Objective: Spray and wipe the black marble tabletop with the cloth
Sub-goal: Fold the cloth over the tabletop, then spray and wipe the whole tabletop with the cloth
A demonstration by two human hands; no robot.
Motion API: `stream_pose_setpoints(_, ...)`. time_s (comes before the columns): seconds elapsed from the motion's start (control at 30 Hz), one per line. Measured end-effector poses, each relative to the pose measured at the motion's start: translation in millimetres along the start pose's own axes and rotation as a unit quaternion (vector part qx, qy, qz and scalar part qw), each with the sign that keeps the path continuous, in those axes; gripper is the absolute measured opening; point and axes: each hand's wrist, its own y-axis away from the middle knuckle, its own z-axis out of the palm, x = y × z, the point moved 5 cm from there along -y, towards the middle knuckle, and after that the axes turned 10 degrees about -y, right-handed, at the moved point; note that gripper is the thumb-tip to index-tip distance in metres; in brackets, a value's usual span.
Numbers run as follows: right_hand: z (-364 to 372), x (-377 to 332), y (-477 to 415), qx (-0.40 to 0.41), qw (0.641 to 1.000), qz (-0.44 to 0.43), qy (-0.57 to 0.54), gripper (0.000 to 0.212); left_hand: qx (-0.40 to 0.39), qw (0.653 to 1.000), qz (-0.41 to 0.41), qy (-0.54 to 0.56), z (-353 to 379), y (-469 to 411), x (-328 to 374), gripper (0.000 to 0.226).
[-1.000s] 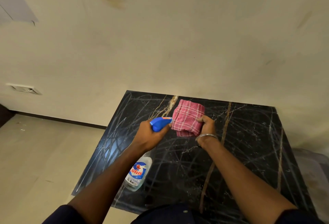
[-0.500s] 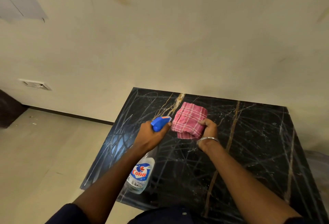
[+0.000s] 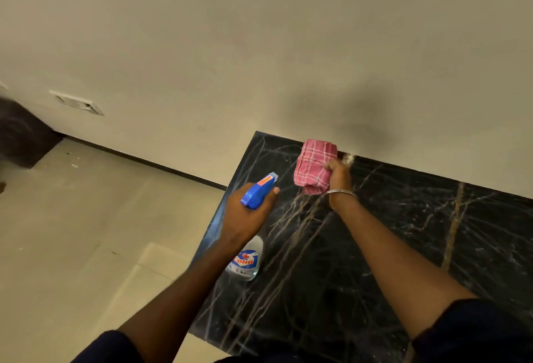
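From where I watched, the left hand (image 3: 245,218) was wrapped around the blue-headed spray bottle (image 3: 258,191), its nozzle aimed at the far left part of the black marble table (image 3: 375,261). I judged the spraying step was in hand; the next move called for a trigger squeeze, then a wipe. The right hand (image 3: 339,178) was bunched around the folded pink cloth (image 3: 314,165), lifted near the wall (image 3: 288,60). The marble showed pale veins; beige floor tiles (image 3: 86,218) lay to the left.
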Motion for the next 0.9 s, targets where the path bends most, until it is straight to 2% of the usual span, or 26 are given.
stream_pose_setpoints(0.07,29,6,-30,-0.038,0.977,-0.087,0.189,0.028,0.008,1.000,0.005,0.017,-6,-24,-10,0.025)
stream_pose_setpoints(0.1,41,11,-42,-0.074,0.942,-0.141,0.294,0.038,0.013,1.000,0.008,0.025,-8,-34,-14,0.024)
stream_pose_setpoints(0.17,63,31,-60,-0.186,0.832,-0.229,0.470,0.055,0.019,0.999,0.016,0.037,-12,-48,-16,0.019)
stream_pose_setpoints(0.23,76,62,-73,-0.286,0.704,-0.213,0.614,0.066,0.013,0.998,0.014,0.057,-14,-62,-23,0.020)
stream_pose_setpoints(0.3,79,86,-84,-0.327,0.613,-0.195,0.692,0.070,0.011,0.997,0.003,0.076,-16,-73,-32,0.015)
stream_pose_setpoints(0.43,79,112,-110,-0.324,0.497,-0.226,0.772,0.080,0.036,0.996,-0.003,0.086,-27,-85,-44,0.018)
stream_pose_setpoints(0.53,83,128,-127,-0.333,0.463,-0.264,0.777,0.068,0.067,0.996,0.023,0.057,-34,-87,-45,0.026)
stream_pose_setpoints(0.63,105,132,-150,-0.361,0.440,-0.279,0.774,0.068,0.078,0.995,0.026,0.047,-36,-96,-49,0.025)
stream_pose_setpoints(0.7,126,126,-173,-0.356,0.446,-0.263,0.778,0.074,0.086,0.995,0.018,0.052,-36,-105,-54,0.022)
stream_pose_setpoints(0.8,149,122,-195,-0.324,0.480,-0.253,0.775,0.077,0.104,0.993,0.007,0.053,-38,-112,-62,0.021)
stream_pose_setpoints(0.9,150,127,-185,-0.320,0.483,-0.252,0.775,0.083,0.109,0.993,0.002,0.049,-39,-113,-64,0.019)
